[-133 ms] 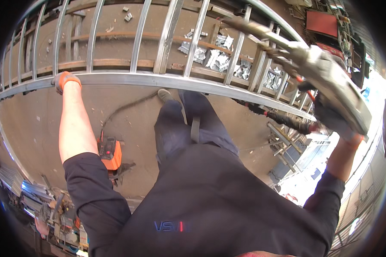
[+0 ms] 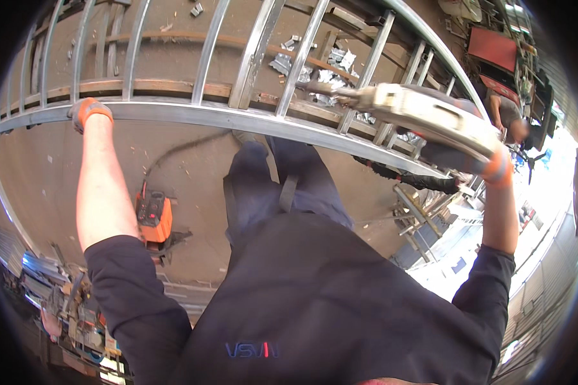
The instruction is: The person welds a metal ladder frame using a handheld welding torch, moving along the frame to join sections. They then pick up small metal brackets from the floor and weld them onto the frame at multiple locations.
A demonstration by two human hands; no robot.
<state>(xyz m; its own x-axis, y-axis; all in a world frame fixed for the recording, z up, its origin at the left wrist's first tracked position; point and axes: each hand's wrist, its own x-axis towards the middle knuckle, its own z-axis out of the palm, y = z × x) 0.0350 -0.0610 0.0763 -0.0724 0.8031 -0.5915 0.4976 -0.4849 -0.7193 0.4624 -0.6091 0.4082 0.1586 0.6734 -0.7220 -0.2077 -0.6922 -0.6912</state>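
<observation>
Head-worn fisheye, downward, apparently close

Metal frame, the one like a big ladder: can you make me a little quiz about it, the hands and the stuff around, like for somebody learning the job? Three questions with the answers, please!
1. What is the left hand holding on to?

2. Who has the big pale tool?
A. Only the left
B. Only the right
C. Both together

3. True or false: the orange machine is down on the floor.

Key:
1. The metal frame, by the long rail nearest the person.
2. B, the right hand.
3. True.
</observation>
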